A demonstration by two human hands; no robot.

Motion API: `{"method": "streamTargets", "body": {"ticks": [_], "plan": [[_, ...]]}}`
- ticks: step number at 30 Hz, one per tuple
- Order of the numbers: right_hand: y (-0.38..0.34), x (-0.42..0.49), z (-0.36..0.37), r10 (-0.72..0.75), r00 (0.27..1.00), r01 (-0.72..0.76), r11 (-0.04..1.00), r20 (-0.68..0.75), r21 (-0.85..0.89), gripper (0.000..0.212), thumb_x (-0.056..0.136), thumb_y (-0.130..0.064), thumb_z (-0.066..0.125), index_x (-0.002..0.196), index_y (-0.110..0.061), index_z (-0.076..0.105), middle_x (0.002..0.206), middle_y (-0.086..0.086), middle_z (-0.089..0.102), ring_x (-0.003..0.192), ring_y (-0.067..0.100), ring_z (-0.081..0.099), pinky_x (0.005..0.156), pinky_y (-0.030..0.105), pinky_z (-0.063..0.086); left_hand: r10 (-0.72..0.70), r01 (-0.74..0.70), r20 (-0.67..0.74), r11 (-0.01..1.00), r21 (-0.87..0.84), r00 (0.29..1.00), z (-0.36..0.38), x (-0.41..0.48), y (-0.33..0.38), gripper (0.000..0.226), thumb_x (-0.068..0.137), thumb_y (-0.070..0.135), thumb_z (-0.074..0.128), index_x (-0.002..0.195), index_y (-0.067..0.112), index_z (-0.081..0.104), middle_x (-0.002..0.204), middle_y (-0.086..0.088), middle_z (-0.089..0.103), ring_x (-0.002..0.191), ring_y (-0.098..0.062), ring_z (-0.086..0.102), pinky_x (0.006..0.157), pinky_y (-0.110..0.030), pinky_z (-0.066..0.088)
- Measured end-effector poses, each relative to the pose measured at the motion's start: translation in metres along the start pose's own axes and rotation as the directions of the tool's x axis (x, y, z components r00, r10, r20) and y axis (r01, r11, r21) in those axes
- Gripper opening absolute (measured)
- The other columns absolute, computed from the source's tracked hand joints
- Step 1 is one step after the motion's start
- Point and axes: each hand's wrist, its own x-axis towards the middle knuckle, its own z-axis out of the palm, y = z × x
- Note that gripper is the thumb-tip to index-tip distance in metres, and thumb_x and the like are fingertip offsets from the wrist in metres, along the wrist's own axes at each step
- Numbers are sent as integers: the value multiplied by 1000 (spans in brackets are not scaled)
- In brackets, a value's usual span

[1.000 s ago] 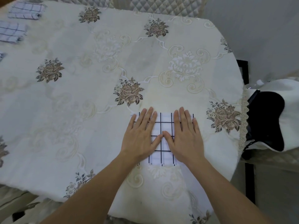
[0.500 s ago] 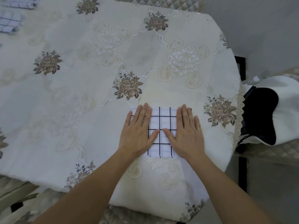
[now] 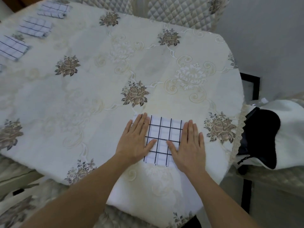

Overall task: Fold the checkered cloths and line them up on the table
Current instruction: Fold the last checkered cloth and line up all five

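Left hand (image 3: 134, 140) and right hand (image 3: 189, 145) lie flat, fingers straight, pressing the left and right sides of the checkered cloth (image 3: 164, 137); neither grips anything. The cloth is a folded square, white with a dark grid, just nearer than the centre rose motif (image 3: 134, 93) on the cream embroidered tablecloth (image 3: 98, 79). A row of folded cloths (image 3: 35, 28) lies far left of that rose. A soft black-and-white bag (image 3: 263, 137) sits off-table to its right.

A home dining room, by the look of it. The table wears a cream floral-embroidered tablecloth (image 3: 102, 83). Quilted chair covers (image 3: 177, 12) with matching trim stand behind it.
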Motion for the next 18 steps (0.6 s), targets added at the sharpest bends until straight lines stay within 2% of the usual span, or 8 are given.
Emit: {"method": "streamTargets", "body": {"ticks": [3,5,8,10,12,15,18], "plan": [[-1,4,-10,10,999,-11,999,40,30,93,94,-73,16,158,-5,6,166,12,7,153,25,7,123,46,12,-37,32,77,997,73,996,-11,1,2,81,96,67,0,155,14,-19,163,-2,-25,149,-15,-25,124,-47,1],[2,10,-23,-11,995,5,999,102,54,91,94,-72,18,158,-8,4,165,12,11,152,27,11,122,45,14,-138,133,60,988,72,989,-22,-7,10,80,95,66,-2,155,15,-20,163,-2,-25,150,-16,-23,124,-48,-2],[13,23,-44,-140,986,137,990,96,35,79,97,-63,29,156,-12,17,157,11,30,144,30,28,114,45,29,-372,372,12,925,-80,928,-33,-33,33,79,94,63,0,157,18,-13,164,1,-19,152,-16,-15,124,-46,-2],[22,33,-50,-247,966,249,968,79,-13,66,98,-54,39,150,-13,32,144,10,45,132,30,42,104,44,40,-457,457,36,878,-145,889,-33,-55,50,77,96,61,5,158,18,-7,165,1,-14,153,-17,-10,124,-46,1],[27,44,-52,-315,948,316,948,45,-35,50,97,-43,48,137,-13,47,126,11,56,115,32,52,89,45,47,-484,490,73,858,-155,872,-28,-75,65,74,98,58,9,159,18,-4,166,0,-13,153,-18,-9,124,-47,3],[27,61,-54,-348,937,349,936,20,-36,31,94,-30,60,116,-9,58,107,14,56,95,36,54,71,46,49,-506,516,101,843,-153,856,-24,-97,83,81,90,60,-4,159,17,0,166,-1,-10,153,-19,-6,123,-47,6],[27,72,-55,-343,938,345,938,54,-36,31,93,-34,63,109,-7,57,99,15,59,89,36,56,67,42,44,-538,545,89,821,-173,838,-22,-107,86,80,91,59,-1,159,17,2,167,-2,-5,154,-19,-2,123,-47,9]]}}
